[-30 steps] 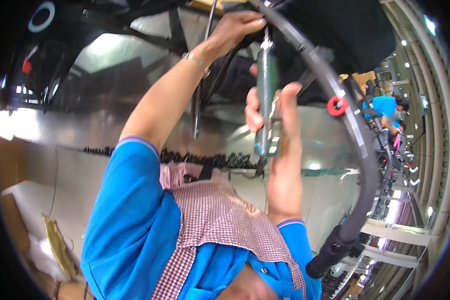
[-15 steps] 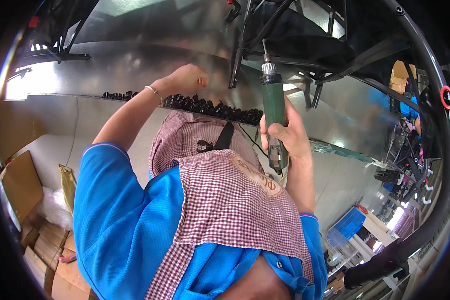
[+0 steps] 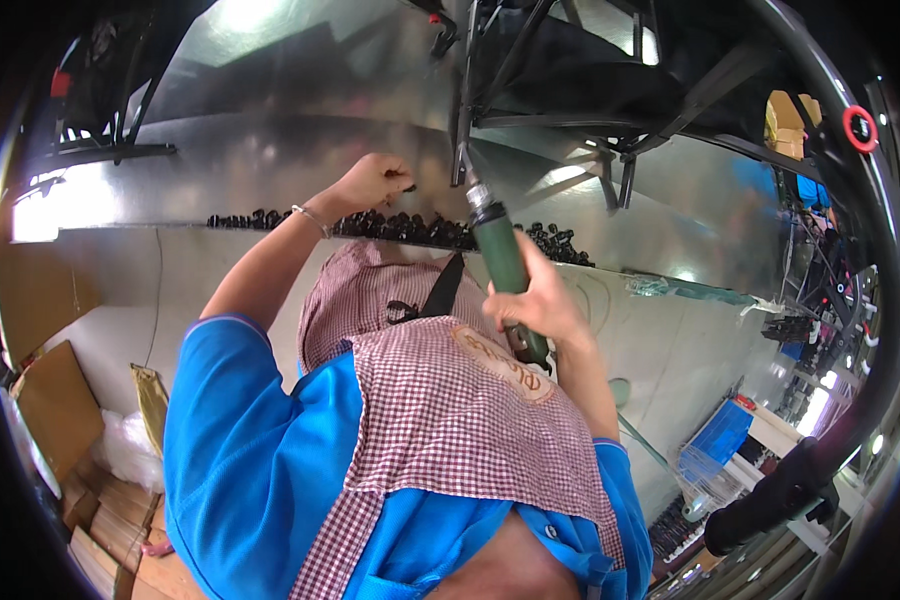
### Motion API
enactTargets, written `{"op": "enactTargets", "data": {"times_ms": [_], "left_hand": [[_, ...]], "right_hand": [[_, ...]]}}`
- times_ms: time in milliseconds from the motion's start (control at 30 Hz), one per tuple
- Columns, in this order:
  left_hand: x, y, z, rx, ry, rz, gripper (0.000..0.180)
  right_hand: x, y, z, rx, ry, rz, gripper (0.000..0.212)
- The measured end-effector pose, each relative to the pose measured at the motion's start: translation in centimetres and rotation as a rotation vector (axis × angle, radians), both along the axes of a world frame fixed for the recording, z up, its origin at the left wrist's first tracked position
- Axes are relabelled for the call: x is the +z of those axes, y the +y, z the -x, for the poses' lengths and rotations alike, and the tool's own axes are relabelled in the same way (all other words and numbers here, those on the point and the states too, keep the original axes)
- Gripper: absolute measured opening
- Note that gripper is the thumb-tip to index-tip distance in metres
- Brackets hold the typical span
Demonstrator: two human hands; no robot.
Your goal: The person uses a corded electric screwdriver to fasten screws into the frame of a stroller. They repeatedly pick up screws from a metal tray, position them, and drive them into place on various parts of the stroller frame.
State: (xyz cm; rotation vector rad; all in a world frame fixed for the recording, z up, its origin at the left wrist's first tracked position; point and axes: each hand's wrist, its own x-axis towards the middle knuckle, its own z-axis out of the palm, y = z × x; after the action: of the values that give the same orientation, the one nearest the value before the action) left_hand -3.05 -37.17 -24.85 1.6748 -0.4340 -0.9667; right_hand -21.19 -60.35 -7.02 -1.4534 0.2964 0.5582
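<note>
My right hand [image 3: 540, 300] is wrapped around a green powered screwdriver [image 3: 500, 255], tilted up and to the left. Its metal bit [image 3: 465, 165] touches the lower end of a black metal frame [image 3: 515, 60] standing on the shiny steel bench [image 3: 270, 150]. My left hand [image 3: 370, 180] reaches out over a row of small black parts [image 3: 410, 228] along the bench edge. Its fingers are pinched together, with a small dark piece [image 3: 407, 185] at their tips. A bracelet sits on that wrist. My blue shirt and checked apron [image 3: 450, 420] fill the lower middle.
Cardboard boxes [image 3: 55, 400] and a clear plastic bag [image 3: 120, 450] lie at the lower left. A curved black tube with a red ring [image 3: 858, 128] runs down the right side. Blue crates [image 3: 720, 440] stand at the lower right. Another person in blue [image 3: 815, 190] is far right.
My left hand has come down from the black frame to the row of small black parts. The screwdriver has tilted and its bit now meets the frame's lower end.
</note>
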Motion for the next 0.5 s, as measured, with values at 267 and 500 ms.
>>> {"op": "enactTargets", "data": {"times_ms": [267,500], "left_hand": [[7.1,-3.0,0.0,0.274,0.868,0.761,0.012],[8.6,-3.7,-0.1,0.215,0.886,0.833,0.008]], "right_hand": [[0.2,1.0,0.1,0.109,-0.053,0.215,0.114],[-0.1,0.2,0.1,0.091,-0.126,0.176,0.116]]}}
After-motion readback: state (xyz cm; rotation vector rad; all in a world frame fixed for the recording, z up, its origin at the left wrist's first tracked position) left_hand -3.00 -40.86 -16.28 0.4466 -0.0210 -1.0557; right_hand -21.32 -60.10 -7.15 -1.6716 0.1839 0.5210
